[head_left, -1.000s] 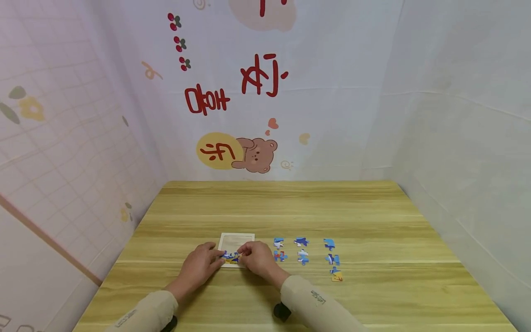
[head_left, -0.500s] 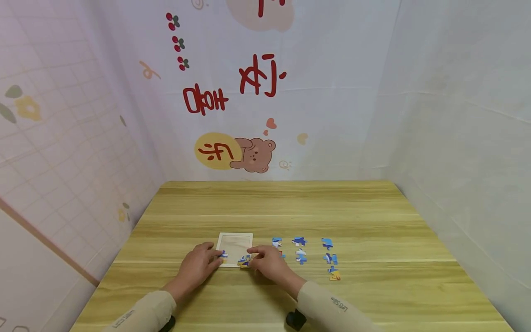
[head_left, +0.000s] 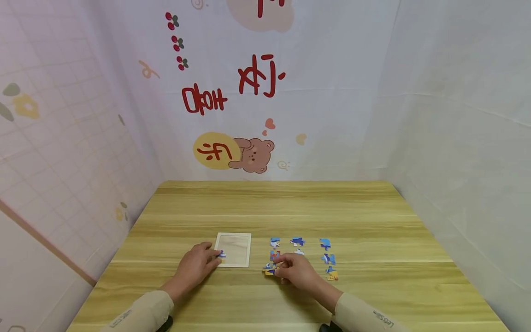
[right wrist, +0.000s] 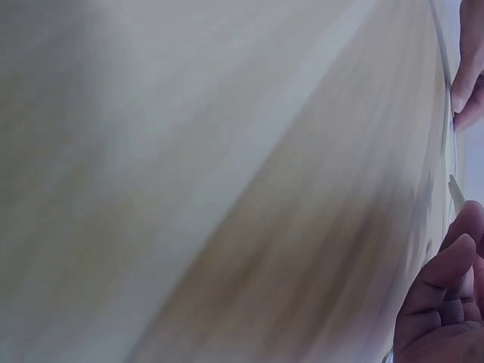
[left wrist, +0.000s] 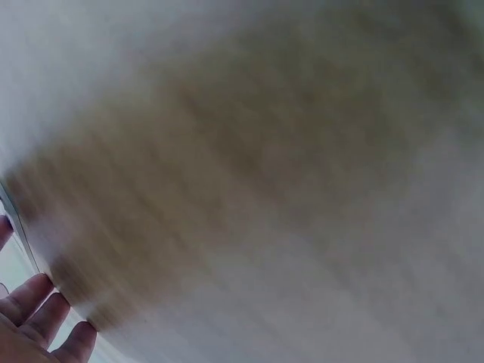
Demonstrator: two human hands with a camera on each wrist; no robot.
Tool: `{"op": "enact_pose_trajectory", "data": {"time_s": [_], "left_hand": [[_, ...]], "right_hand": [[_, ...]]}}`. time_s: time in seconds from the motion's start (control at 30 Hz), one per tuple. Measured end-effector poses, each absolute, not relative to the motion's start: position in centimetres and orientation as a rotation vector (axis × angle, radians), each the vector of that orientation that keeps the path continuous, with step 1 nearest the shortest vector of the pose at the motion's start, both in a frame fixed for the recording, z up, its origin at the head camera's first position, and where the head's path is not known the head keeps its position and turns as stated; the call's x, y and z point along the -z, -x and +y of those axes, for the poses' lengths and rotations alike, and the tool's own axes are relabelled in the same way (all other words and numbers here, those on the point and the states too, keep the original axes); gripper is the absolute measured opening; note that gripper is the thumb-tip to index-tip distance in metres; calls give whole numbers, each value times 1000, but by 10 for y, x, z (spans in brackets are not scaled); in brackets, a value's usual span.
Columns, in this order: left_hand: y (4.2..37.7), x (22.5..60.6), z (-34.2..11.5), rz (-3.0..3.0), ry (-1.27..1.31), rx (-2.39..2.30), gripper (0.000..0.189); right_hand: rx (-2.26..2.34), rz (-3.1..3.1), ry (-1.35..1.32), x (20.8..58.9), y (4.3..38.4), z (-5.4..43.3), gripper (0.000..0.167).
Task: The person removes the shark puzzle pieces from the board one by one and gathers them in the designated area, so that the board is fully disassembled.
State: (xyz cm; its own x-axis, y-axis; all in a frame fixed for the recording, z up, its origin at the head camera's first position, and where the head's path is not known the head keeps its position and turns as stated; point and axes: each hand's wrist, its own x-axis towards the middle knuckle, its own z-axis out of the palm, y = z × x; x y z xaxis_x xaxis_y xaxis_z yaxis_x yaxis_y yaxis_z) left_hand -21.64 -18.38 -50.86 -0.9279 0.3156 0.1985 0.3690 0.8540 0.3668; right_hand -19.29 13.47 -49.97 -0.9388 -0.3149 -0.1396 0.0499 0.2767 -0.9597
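Observation:
My left hand (head_left: 196,266) rests at the left side of a square white-rimmed puzzle tray (head_left: 250,251), fingertips right at its edge. A blue, white and yellow jigsaw piece (head_left: 222,254) lies in the tray's lower left corner, partly behind those fingertips. To the right of the tray, my right hand (head_left: 299,273) pinches a blue and yellow jigsaw piece (head_left: 269,272) between thumb and forefinger, low over the table. In the right wrist view the thin edge of the pinched piece (right wrist: 456,193) shows beyond the fingertips. Left fingers (left wrist: 47,318) appear at the lower left of the left wrist view.
Loose jigsaw pieces lie in columns right of the tray, among them a dark blue one (head_left: 297,241), a light blue one (head_left: 325,244) and a yellow-cornered one (head_left: 332,274). My right hand partly covers some. Wood-grain table (head_left: 274,203) meets a printed cloth wall (head_left: 332,138).
My right hand has lifted jigsaw material out of the tray's lower part and carried it right, beside the loose pieces. My left hand stays at the tray's left edge.

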Motion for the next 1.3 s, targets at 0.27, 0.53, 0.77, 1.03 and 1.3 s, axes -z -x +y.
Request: {"op": "enact_pose_trajectory", "data": {"time_s": [0.27, 0.53, 0.77, 1.03, 1.3], "left_hand": [[217, 509, -184, -2898, 534, 609, 25], [217, 509, -185, -2892, 546, 594, 25], [217, 509, -184, -2882, 559, 589, 25], [217, 508, -183, -2882, 558, 590, 25], [217, 508, -184, -2891, 553, 608, 25]], "right_hand": [[1676, 2292, 185, 500, 187, 174, 24], [1642, 2329, 197, 501, 183, 197, 24], [1587, 2372, 148, 502, 184, 209, 22], [1491, 2456, 159, 500, 184, 210, 21], [1391, 2559, 188, 501, 186, 209, 23]]}}
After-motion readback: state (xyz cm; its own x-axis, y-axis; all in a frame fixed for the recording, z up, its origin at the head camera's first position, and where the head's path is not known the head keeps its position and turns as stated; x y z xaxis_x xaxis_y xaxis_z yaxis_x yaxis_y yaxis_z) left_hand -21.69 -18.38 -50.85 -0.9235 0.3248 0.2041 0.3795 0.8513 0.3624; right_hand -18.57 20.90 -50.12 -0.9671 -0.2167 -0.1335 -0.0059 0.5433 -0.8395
